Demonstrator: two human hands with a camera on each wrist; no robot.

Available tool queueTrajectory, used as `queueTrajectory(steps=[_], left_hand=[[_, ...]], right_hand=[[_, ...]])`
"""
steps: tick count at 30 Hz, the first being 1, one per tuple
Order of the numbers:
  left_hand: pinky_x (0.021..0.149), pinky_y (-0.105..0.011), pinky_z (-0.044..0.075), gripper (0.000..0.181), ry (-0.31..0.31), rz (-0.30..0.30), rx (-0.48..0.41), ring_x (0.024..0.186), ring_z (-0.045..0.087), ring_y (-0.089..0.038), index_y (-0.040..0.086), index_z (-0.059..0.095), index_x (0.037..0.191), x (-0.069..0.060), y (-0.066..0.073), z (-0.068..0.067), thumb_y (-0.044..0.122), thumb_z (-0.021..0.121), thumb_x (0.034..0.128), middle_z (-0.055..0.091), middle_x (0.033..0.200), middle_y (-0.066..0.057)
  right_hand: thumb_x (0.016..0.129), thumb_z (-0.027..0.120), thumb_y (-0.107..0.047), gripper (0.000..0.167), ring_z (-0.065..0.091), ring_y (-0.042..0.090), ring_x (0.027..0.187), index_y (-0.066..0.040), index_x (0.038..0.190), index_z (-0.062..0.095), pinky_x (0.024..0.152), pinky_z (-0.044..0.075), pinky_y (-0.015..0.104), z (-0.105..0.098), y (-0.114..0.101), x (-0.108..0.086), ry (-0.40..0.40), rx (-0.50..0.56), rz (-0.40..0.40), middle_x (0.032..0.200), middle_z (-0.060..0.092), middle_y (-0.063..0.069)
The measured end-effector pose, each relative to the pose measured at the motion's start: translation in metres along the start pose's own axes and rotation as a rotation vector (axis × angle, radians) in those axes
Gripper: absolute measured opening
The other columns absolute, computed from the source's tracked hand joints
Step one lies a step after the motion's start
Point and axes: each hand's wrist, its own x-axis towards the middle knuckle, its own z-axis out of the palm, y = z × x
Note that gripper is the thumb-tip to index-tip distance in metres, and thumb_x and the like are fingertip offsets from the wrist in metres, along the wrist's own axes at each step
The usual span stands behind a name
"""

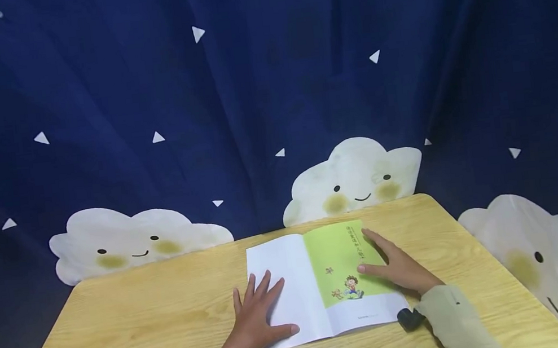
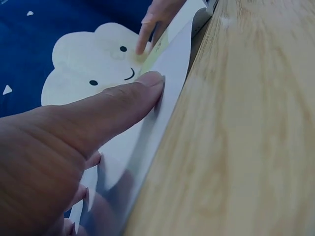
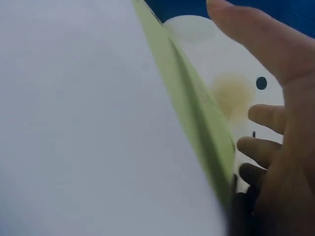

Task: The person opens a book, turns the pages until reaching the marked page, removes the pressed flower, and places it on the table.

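A: Where's the book (image 1: 318, 300)?
B: I log it lying open on the surface (image 1: 160, 311).
A: Status?
B: Left grip (image 1: 257, 321) released, spread on the white page (image 1: 288, 263); right grip (image 1: 402, 266) released, at the green page's (image 1: 333, 253) outer edge.

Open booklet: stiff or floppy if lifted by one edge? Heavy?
Probably floppy: the booklet curves along its near edge in the left wrist view. Likely light: it looks thin. Unlikely to roll: it lies spread on the wooden table.

Exact room type unclear, decor childlike: wood-grain table (image 1: 161, 317); behind table, navy cloth (image 1: 115, 72) with smiling clouds (image 1: 358, 174); on table, cartoon-illustrated booklet (image 1: 319, 289).
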Motion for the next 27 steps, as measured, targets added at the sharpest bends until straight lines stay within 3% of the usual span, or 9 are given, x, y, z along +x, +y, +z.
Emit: queueTrajectory(steps=[5,13,18,27], left_hand=[[0.107,-0.069,-0.009,0.097,0.009,-0.008,0.011,0.147,0.005,-0.038,0.030,0.041,0.147,0.0004,0.0004,0.0004,0.077,0.066,0.0659,0.025,0.158,-0.006],[0.108,-0.067,-0.009,0.098,-0.002,-0.023,0.020,0.147,0.003,-0.037,0.031,0.041,0.148,0.0007,0.0014,-0.0003,0.078,0.065,0.0655,0.025,0.158,-0.004],[0.108,-0.067,-0.009,0.098,0.003,-0.026,0.025,0.147,0.002,-0.035,0.031,0.040,0.148,0.0014,0.0001,-0.0033,0.078,0.065,0.0655,0.024,0.159,-0.003],[0.108,-0.067,-0.010,0.098,-0.012,-0.019,0.028,0.147,0.002,-0.036,0.030,0.039,0.148,0.0003,0.0029,-0.0020,0.077,0.066,0.0664,0.023,0.159,-0.004]], right_hand=[[0.075,0.077,-0.052,0.104,0.006,0.035,0.147,-0.028,0.155,0.016,0.111,0.011,0.065,0.0025,0.0028,-0.0014,-0.006,-0.019,-0.033,0.162,0.010,0.004],[0.069,0.081,-0.054,0.112,-0.001,0.030,0.148,-0.035,0.155,0.012,0.110,0.007,0.067,-0.0051,-0.0004,-0.0018,-0.075,-0.015,-0.013,0.162,0.004,-0.004],[0.064,0.079,-0.063,0.115,-0.002,0.033,0.147,-0.037,0.154,0.013,0.108,0.007,0.071,-0.0023,-0.0057,0.0006,-0.079,-0.130,-0.011,0.162,0.003,-0.004],[0.063,0.076,-0.069,0.118,-0.005,0.039,0.146,-0.030,0.156,0.014,0.109,0.002,0.069,0.0043,-0.0003,0.0014,-0.082,-0.282,-0.063,0.163,0.003,0.005]])
